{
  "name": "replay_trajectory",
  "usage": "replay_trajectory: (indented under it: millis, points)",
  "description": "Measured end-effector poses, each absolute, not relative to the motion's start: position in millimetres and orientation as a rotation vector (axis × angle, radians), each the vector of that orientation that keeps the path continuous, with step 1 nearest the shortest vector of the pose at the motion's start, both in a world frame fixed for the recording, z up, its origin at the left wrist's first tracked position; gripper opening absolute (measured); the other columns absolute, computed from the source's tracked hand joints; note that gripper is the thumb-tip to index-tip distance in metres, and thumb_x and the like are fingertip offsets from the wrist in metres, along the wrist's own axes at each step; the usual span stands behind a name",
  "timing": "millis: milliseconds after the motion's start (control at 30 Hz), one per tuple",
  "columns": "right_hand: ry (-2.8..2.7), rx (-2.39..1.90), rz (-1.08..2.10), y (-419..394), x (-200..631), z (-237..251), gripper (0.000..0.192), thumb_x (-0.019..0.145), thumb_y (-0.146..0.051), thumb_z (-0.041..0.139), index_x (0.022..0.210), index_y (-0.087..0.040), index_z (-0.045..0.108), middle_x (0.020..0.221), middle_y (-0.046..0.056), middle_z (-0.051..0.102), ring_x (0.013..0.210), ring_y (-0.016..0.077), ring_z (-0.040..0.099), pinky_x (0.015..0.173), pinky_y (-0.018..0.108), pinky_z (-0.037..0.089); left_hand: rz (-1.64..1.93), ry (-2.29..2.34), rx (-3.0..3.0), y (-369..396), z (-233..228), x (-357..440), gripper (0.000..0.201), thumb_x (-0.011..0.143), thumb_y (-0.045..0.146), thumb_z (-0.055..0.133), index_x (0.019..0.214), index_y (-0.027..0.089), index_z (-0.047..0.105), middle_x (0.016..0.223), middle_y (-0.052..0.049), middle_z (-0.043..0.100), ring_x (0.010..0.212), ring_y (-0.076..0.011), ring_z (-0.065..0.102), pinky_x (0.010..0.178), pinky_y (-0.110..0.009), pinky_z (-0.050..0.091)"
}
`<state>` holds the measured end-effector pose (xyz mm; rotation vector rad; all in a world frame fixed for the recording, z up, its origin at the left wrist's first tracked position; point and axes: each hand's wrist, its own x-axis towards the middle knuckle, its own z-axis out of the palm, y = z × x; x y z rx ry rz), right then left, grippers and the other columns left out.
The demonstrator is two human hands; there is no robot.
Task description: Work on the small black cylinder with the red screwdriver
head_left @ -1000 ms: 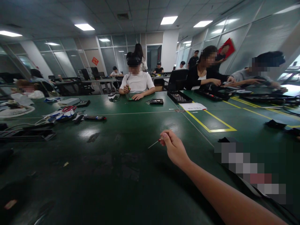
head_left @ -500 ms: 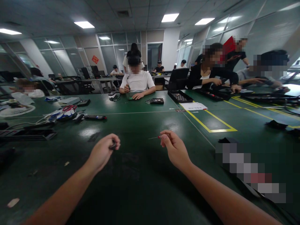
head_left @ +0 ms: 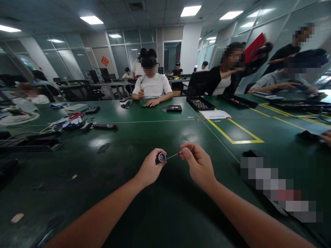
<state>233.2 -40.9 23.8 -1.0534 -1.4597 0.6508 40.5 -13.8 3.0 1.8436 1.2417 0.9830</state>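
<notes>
While both forearms hang over the green desk (head_left: 124, 206), the left hand (head_left: 150, 169) pinches a small dark round part (head_left: 161, 157) with a pale centre, its face turned toward the camera. The right hand (head_left: 199, 163) has its grip pressed together on the red handle of a thin screwdriver (head_left: 173, 155), whose tip meets or nearly meets the part. Judging by this, the step in hand is seating the tip in the part's centre. The next move seems to call for a steady left hold and fine alignment before turning.
</notes>
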Motion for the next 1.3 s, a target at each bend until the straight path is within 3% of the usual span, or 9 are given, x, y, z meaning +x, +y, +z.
replay_trajectory:
  millis: [200, 433, 933, 1300]
  points:
    - [-1.538, -1.088, 0.55, -42.1, 232.2, 25.7, 0.023, 0.099, -0.043, 0.053, 0.107, -0.024, 0.063, 0.088, 0.004, 0.072, 0.079, 0.0194, 0.07, 0.075, 0.034, 0.055, 1.034, 1.077, 1.988, -10.4, -3.2, 31.3, 0.033, 0.083, 0.017, 0.071, 0.115, 0.025, 0.069, 0.12, -0.004, 0.067, 0.115, -0.0226, 0.06, 0.106, -0.039, 0.044]
    - [-1.641, -1.12, 0.478, -42.4, 233.0, 29.6, 0.02, 0.099, -0.04, 0.052, 0.105, -0.024, 0.063, 0.086, 0.003, 0.073, 0.077, 0.0192, 0.07, 0.074, 0.034, 0.053, 1.004, 1.148, 1.896, -10.6, -3.1, 26.1, 0.044, 0.08, 0.017, 0.076, 0.123, 0.025, 0.067, 0.123, -0.005, 0.069, 0.114, -0.0241, 0.063, 0.106, -0.042, 0.045]
    - [-1.618, -1.209, 0.433, -39.7, 234.0, 33.5, 0.019, 0.099, -0.038, 0.051, 0.101, -0.022, 0.061, 0.084, 0.004, 0.073, 0.071, 0.019, 0.065, 0.065, 0.032, 0.047, 1.019, 1.136, 1.964, -12.3, 2.9, 19.5, 0.041, 0.085, 0.02, 0.073, 0.125, 0.025, 0.068, 0.124, -0.004, 0.069, 0.118, -0.0232, 0.062, 0.108, -0.04, 0.043]
    - [-1.663, -1.209, 0.484, -35.6, 236.3, 32.2, 0.02, 0.1, -0.038, 0.047, 0.102, -0.022, 0.059, 0.074, 0.0, 0.064, 0.066, 0.0167, 0.06, 0.063, 0.031, 0.044, 1.015, 1.152, 2.043, -10.0, -2.4, 16.8, 0.041, 0.086, 0.021, 0.073, 0.126, 0.028, 0.067, 0.126, -0.002, 0.069, 0.12, -0.022, 0.062, 0.109, -0.04, 0.044]
